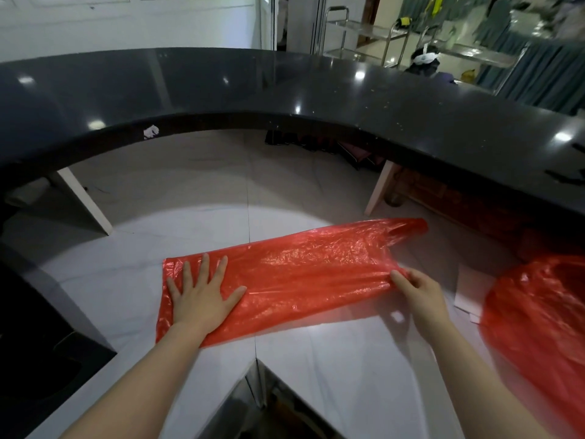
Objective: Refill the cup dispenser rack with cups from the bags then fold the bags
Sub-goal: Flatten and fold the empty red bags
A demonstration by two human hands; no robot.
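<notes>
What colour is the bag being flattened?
Translucent red bag, clearest in the head view.

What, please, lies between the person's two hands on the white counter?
In the head view, only the flattened red plastic bag spans from left hand to right hand.

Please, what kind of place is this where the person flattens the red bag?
Probably a service counter in a canteen or hotel: a curved black counter stands over a white worktop, and steel trolleys wait behind it. The left hand presses the red bag flat.
</notes>
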